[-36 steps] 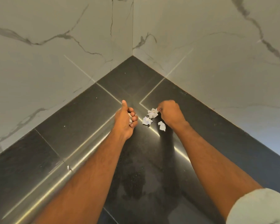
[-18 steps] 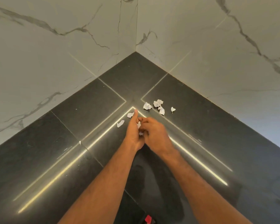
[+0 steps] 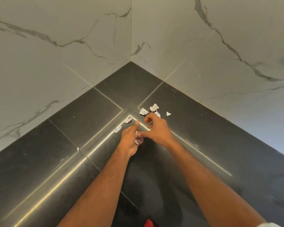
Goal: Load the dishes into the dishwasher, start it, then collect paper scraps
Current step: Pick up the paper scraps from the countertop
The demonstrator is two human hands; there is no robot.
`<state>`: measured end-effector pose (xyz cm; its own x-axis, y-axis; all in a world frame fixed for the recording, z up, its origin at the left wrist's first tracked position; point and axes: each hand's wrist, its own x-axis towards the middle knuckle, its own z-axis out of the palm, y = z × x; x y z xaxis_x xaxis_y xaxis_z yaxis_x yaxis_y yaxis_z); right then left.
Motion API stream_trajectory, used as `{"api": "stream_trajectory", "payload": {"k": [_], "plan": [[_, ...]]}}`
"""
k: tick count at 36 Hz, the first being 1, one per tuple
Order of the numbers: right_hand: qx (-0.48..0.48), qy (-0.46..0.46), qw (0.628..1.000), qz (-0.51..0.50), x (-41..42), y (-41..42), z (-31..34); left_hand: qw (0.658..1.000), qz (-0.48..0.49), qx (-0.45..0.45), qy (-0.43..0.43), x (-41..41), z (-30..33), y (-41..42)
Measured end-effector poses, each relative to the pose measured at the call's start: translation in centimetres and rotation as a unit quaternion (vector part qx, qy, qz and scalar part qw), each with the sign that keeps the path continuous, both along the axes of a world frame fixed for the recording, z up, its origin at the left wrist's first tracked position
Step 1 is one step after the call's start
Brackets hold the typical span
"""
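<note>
Several white paper scraps lie on the dark floor near the wall corner: a crumpled one, a cluster, a small one, and two flat bits to the left. My left hand is cupped, thumb up, and holds collected scraps in its curled fingers. My right hand hovers just right of it with fingers loosely curled and nothing visible in them, its thumb close to the left hand's scraps.
White marble walls meet in a corner ahead. The glossy black tiled floor reflects bright light strips. A tiny scrap lies far left on a tile joint. Something red shows at the bottom edge.
The right hand brought a scrap from the pile to the left hand, and now lifts away with its fingers spread toward the pile. The view has pulled back a little.
</note>
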<state>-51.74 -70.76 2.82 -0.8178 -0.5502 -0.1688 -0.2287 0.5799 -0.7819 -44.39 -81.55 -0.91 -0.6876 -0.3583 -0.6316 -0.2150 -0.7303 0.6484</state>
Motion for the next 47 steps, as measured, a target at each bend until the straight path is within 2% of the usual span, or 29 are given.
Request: {"api": "stream_trajectory", "payload": {"k": [2,7,16,19,22,24,27,29,34,36,39,42,43,47], "plan": [[0.018,-0.002,1.0,-0.009,-2.4,0.4,-0.6,1.0,0.021,0.006,-0.014,-0.5,0.2,-0.4],[0.113,0.12,0.986,-0.035,-8.1,-0.1,-2.0,0.998,0.046,0.001,-0.037,-0.9,0.0,-1.4],[0.293,0.199,0.934,0.052,-10.5,-3.7,-3.4,0.998,0.043,0.009,-0.037,-0.5,-0.7,-2.1],[0.249,0.212,0.945,-0.005,-10.4,-4.1,-3.6,0.999,0.041,0.008,-0.034,-0.4,-0.6,-2.6],[0.129,0.212,0.967,-0.063,-9.7,-4.5,-3.5,0.999,0.041,0.008,-0.028,-0.1,-0.7,-3.0],[0.096,0.183,0.978,-0.033,-8.9,-4.8,-3.3,0.998,0.043,0.007,-0.035,0.0,-0.8,-3.1],[0.18,0.156,0.97,0.045,-7.6,-5.2,-3.6,0.998,0.046,0.011,-0.043,0.0,-0.8,-3.0],[0.235,0.151,0.959,0.053,-6.9,-5.1,-4.0,0.998,0.046,0.016,-0.039,0.1,-0.8,-2.9],[0.235,0.134,0.962,0.029,-5.2,-3.6,-4.6,0.998,0.055,0.036,-0.024,1.1,-0.8,-3.1],[0.174,0.097,0.98,-0.01,-4.3,-2.6,-4.3,0.997,0.06,0.043,-0.02,1.4,-0.9,-3.2],[0.028,0.011,0.996,-0.082,-1.8,-1.9,-2.6,0.997,0.061,0.054,-0.015,1.6,-1.2,-2.8],[-0.134,-0.137,0.977,-0.097,0.9,-2.0,-1.0,0.996,0.064,0.059,0.004,1.5,-1.3,-1.8],[-0.154,-0.146,0.973,-0.088,1.6,-2.0,-0.7,0.996,0.063,0.063,0.009,1.4,-1.1,-1.4],[-0.03,-0.012,0.999,0.022,3.5,-2.0,0.2,0.997,0.039,0.062,0.014,1.2,-0.6,-0.4]]}}
